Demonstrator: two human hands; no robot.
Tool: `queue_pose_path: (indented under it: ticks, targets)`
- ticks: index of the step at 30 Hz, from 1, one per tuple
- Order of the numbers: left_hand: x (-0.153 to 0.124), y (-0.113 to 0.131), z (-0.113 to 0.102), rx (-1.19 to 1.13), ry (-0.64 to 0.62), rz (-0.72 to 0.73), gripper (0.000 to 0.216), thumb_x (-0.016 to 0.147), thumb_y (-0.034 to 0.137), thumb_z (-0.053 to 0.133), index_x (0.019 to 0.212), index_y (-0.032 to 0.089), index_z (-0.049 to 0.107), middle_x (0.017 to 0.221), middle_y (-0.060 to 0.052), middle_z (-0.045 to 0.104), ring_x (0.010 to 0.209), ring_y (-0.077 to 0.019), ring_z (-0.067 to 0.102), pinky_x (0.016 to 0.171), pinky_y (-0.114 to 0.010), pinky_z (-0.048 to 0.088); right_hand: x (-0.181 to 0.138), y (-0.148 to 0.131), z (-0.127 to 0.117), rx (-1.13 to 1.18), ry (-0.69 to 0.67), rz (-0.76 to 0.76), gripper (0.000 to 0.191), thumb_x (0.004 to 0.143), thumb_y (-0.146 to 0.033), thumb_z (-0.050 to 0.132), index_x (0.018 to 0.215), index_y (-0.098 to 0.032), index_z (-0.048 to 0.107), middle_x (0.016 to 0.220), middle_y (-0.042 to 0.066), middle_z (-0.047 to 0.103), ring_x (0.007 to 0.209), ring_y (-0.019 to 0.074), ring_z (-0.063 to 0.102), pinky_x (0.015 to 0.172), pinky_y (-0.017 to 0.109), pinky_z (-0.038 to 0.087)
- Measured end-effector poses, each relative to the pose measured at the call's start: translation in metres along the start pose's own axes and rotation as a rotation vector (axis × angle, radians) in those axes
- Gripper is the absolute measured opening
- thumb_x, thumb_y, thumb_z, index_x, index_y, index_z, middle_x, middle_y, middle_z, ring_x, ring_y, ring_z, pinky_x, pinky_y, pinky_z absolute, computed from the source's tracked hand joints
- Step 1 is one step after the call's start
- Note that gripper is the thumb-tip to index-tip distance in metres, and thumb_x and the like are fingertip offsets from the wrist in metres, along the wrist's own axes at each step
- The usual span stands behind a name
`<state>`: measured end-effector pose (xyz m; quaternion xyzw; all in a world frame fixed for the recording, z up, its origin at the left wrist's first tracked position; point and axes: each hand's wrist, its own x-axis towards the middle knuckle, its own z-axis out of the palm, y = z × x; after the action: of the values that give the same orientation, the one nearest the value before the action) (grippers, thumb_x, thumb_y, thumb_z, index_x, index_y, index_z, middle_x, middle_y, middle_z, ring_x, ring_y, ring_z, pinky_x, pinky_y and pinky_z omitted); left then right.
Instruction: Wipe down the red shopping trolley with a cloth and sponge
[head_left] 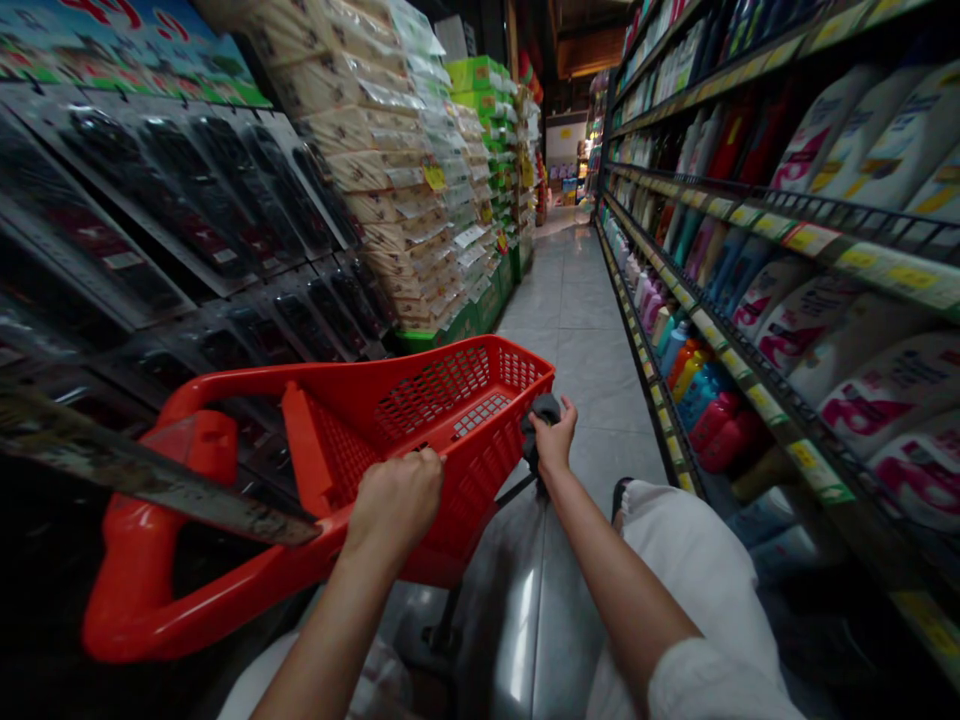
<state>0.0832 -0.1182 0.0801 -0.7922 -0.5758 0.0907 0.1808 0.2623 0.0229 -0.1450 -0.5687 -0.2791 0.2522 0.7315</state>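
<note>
A red plastic shopping trolley [420, 420] with a mesh basket stands tilted in a shop aisle right in front of me. My left hand [396, 500] is closed in a fist on the basket's near rim. My right hand [553, 432] is wrapped round a dark grey handle grip [537, 420] at the trolley's right corner. The basket looks empty as far as its inside shows. My white-trousered leg [690, 570] is below the right arm.
Shelves of bottles and refill pouches [825, 300] line the right side. Hanging dark packets [187, 240] and stacked wrapped packs [397, 180] fill the left. A worn metal shelf edge [150, 470] juts in at left. The grey tiled aisle floor [570, 300] runs ahead.
</note>
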Motion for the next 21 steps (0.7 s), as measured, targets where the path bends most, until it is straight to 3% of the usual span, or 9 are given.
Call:
queue_pose_path:
  ticks: [3,6,8,12,15,19,21]
  targets:
    - [0.002,0.000,0.002,-0.025,0.007,-0.005,0.041,0.092,0.010,0.025,0.087,0.006,0.066,0.075,-0.020,0.069,0.072,-0.0344,0.072,0.062,-0.043,0.054,0.018,-0.033,0.010,0.024,-0.013,-0.178,0.063,0.069,-0.022,0.061,0.129,-0.016,0.043,0.125,0.013,0.059,0.110,0.0204,0.061,0.099,0.036,0.047]
    - [0.006,-0.001,0.004,-0.037,0.012,-0.003,0.039,0.090,0.008,0.027,0.086,0.006,0.066,0.075,-0.020,0.070,0.073,-0.0345,0.072,0.062,-0.043,0.055,-0.004,-0.023,0.010,-0.021,0.026,-0.224,0.052,0.070,-0.020,0.057,0.122,-0.016,0.051,0.125,0.012,0.060,0.116,0.0216,0.058,0.103,0.038,0.043]
    - [0.009,-0.002,0.005,-0.037,0.015,-0.001,0.039,0.089,0.006,0.027,0.086,0.006,0.066,0.075,-0.021,0.070,0.073,-0.0346,0.072,0.062,-0.043,0.055,-0.033,0.001,0.006,-0.051,0.035,-0.162,0.051,0.070,-0.020,0.056,0.120,-0.016,0.053,0.124,0.013,0.060,0.116,0.0225,0.057,0.104,0.039,0.042]
    - [0.015,-0.004,0.006,-0.043,0.015,0.003,0.039,0.087,0.004,0.027,0.087,0.005,0.066,0.077,-0.021,0.071,0.072,-0.0354,0.072,0.061,-0.045,0.055,-0.072,0.036,0.001,-0.193,-0.052,0.122,0.047,0.063,-0.018,0.061,0.110,-0.015,0.057,0.108,0.013,0.067,0.102,0.0258,0.063,0.095,0.041,0.048]
    - [0.019,-0.006,0.007,-0.051,0.011,0.006,0.039,0.086,0.003,0.027,0.088,0.005,0.066,0.078,-0.022,0.071,0.073,-0.0364,0.072,0.060,-0.046,0.055,-0.064,0.016,0.011,-0.157,-0.087,0.168,0.046,0.064,-0.020,0.064,0.109,-0.016,0.057,0.103,0.010,0.068,0.096,0.0235,0.065,0.091,0.038,0.050]
    - [0.023,-0.007,0.008,-0.067,0.013,0.003,0.040,0.087,0.005,0.026,0.088,0.004,0.066,0.078,-0.024,0.071,0.074,-0.0370,0.072,0.060,-0.047,0.054,-0.044,-0.031,0.028,0.010,-0.141,-0.074,0.052,0.072,-0.026,0.063,0.122,-0.018,0.052,0.120,0.010,0.062,0.109,0.0200,0.060,0.099,0.036,0.046]
    - [0.025,-0.006,0.009,-0.070,0.021,-0.001,0.040,0.087,0.005,0.026,0.088,0.004,0.066,0.078,-0.023,0.071,0.074,-0.0369,0.072,0.060,-0.047,0.055,-0.048,-0.034,0.028,0.001,-0.163,-0.151,0.055,0.073,-0.024,0.061,0.127,-0.018,0.049,0.125,0.011,0.059,0.114,0.0201,0.058,0.102,0.036,0.044]
